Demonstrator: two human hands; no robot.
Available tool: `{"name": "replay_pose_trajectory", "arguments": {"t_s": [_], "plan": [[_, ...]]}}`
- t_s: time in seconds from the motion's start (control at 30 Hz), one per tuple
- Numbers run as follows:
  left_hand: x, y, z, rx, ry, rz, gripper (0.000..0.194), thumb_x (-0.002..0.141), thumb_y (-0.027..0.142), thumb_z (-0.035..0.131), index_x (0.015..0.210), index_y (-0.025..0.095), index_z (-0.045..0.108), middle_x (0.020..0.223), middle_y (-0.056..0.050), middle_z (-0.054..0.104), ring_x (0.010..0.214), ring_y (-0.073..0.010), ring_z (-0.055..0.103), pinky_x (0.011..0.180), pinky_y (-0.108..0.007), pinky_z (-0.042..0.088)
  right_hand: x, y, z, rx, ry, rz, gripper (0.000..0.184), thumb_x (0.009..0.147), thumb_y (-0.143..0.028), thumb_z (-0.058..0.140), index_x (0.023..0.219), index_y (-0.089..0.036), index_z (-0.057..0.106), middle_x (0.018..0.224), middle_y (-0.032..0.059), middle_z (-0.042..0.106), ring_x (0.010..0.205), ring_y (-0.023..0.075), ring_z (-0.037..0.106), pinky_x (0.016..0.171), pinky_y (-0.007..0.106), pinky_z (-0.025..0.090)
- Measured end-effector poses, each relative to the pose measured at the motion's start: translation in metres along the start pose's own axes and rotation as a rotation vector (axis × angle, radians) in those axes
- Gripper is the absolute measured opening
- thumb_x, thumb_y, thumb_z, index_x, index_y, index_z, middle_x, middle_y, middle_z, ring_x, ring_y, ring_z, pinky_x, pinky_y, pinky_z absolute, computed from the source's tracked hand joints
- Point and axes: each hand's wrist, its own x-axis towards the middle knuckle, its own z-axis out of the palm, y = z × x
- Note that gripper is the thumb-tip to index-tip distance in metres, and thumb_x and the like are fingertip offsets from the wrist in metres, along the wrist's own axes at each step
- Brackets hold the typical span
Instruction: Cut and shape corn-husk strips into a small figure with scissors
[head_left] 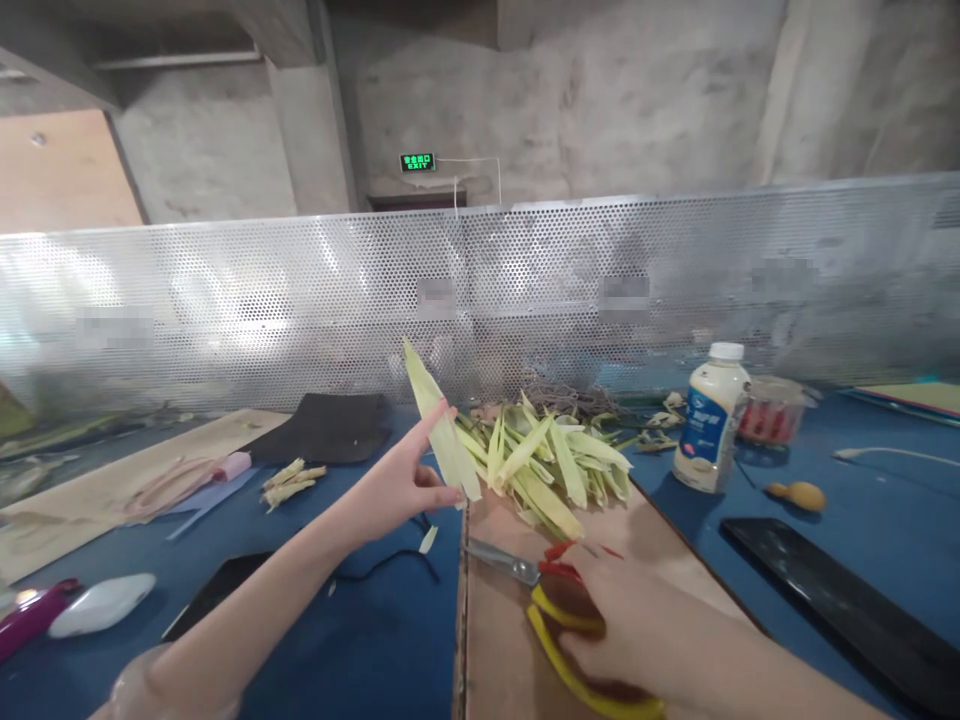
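Observation:
My left hand [405, 480] grips a pale green corn husk [442, 435] between its fingers, and the husk's pointed tip rises up and to the left. In my right hand [622, 590] is a pair of scissors [517, 565] with yellow and red handles. Their blades point left, below the held husk and apart from it. A heap of cut corn husks [547, 460] lies just beyond, on a brown board [502, 640]. My palm hides part of the scissor handles.
A blue-labelled bottle [710, 420] stands right of the heap, before a clear tub [772, 410]. A black phone-like slab [840, 610] and a small gourd [799, 495] lie nearby. Leftward are a dark sheet [322, 428], husk bits [289, 483] and a white object [103, 605]. A perforated metal screen [555, 280] stands behind.

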Motion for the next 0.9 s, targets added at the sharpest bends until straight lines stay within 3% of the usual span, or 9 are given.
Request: {"name": "replay_pose_trajectory", "arguments": {"t_s": [0.07, 0.13, 0.2, 0.3, 0.37, 0.43, 0.57, 0.73, 0.9], "plan": [[-0.003, 0.003, 0.007, -0.013, -0.045, -0.011, 0.099, 0.07, 0.024, 0.071, 0.143, 0.041, 0.007, 0.151, -0.014, 0.019, 0.063, -0.0065, 0.055, 0.053, -0.023, 0.046, -0.001, -0.011, -0.01, -0.253, 0.066, -0.05, 0.011, 0.07, -0.03, 0.058, 0.068, -0.019, 0.057, 0.065, 0.0051, 0.059, 0.055, 0.0161, 0.052, 0.05, 0.028, 0.034], [-0.006, 0.005, 0.014, -0.035, -0.098, -0.045, 0.101, 0.071, 0.022, 0.071, 0.144, 0.036, 0.003, 0.135, -0.015, 0.046, 0.064, -0.0086, 0.055, 0.054, -0.023, 0.045, -0.001, -0.023, -0.02, -0.373, 0.182, -0.087, 0.018, 0.077, -0.031, 0.05, 0.067, -0.018, 0.057, 0.074, 0.0084, 0.061, 0.072, 0.0229, 0.057, 0.065, 0.035, 0.041], [-0.009, 0.007, 0.022, -0.071, -0.168, -0.091, 0.103, 0.072, 0.019, 0.07, 0.146, 0.03, 0.0, 0.099, -0.009, 0.066, 0.063, -0.0105, 0.055, 0.056, -0.022, 0.044, 0.0, -0.033, -0.026, -0.237, 0.226, -0.049, 0.021, 0.081, -0.034, 0.045, 0.073, -0.018, 0.056, 0.078, 0.0085, 0.062, 0.077, 0.0238, 0.058, 0.072, 0.039, 0.044], [-0.014, 0.011, 0.035, -0.164, -0.277, -0.134, 0.104, 0.072, 0.014, 0.069, 0.146, 0.026, -0.003, 0.065, 0.002, 0.061, 0.061, -0.0109, 0.054, 0.056, -0.021, 0.043, 0.002, -0.043, -0.026, 0.306, 0.149, 0.058, 0.027, 0.085, -0.043, 0.045, 0.098, -0.02, 0.05, 0.091, 0.0069, 0.062, 0.079, 0.0185, 0.06, 0.071, 0.033, 0.048], [-0.017, 0.014, 0.043, -0.232, -0.328, -0.156, 0.103, 0.072, 0.011, 0.069, 0.145, 0.029, -0.001, 0.068, 0.003, 0.061, 0.063, -0.0103, 0.055, 0.06, -0.021, 0.044, 0.003, -0.046, -0.023, 0.583, 0.107, 0.075, 0.029, 0.084, -0.045, 0.049, 0.1, -0.021, 0.046, 0.093, 0.0051, 0.061, 0.084, 0.0167, 0.059, 0.074, 0.03, 0.048], [-0.02, 0.016, 0.049, -0.296, -0.376, -0.182, 0.103, 0.071, 0.008, 0.068, 0.145, 0.032, 0.001, 0.078, 0.001, 0.063, 0.068, -0.0102, 0.057, 0.064, -0.022, 0.045, 0.005, -0.047, -0.019, 0.671, 0.104, 0.1, 0.025, 0.083, -0.043, 0.051, 0.091, -0.021, 0.045, 0.084, 0.0018, 0.058, 0.079, 0.015, 0.057, 0.072, 0.029, 0.046], [-0.022, 0.014, 0.055, -0.398, -0.437, -0.197, 0.104, 0.07, 0.003, 0.068, 0.145, 0.033, 0.003, 0.087, -0.002, 0.065, 0.074, -0.0113, 0.061, 0.07, -0.024, 0.047, 0.006, -0.047, -0.016, 0.655, 0.093, 0.148, 0.025, 0.081, -0.04, 0.054, 0.076, -0.02, 0.04, 0.071, -0.0026, 0.048, 0.066, 0.0115, 0.049, 0.064, 0.027, 0.042], [-0.022, 0.009, 0.056, -0.42, -0.447, -0.18, 0.106, 0.068, 0.006, 0.071, 0.145, 0.032, 0.003, 0.094, -0.004, 0.066, 0.08, -0.0129, 0.062, 0.074, -0.025, 0.049, 0.006, -0.046, -0.015, 0.797, 0.073, 0.092, 0.023, 0.076, -0.032, 0.057, 0.074, -0.021, 0.037, 0.069, -0.003, 0.049, 0.066, 0.0123, 0.052, 0.063, 0.027, 0.044], [-0.023, 0.008, 0.056, -0.351, -0.435, -0.204, 0.108, 0.067, 0.009, 0.073, 0.145, 0.033, 0.003, 0.101, -0.005, 0.066, 0.08, -0.0135, 0.063, 0.073, -0.026, 0.05, 0.004, -0.048, -0.017, 0.706, 0.086, 0.097, 0.021, 0.075, -0.03, 0.056, 0.071, -0.021, 0.037, 0.065, -0.0039, 0.051, 0.063, 0.0121, 0.054, 0.061, 0.026, 0.043]]}}
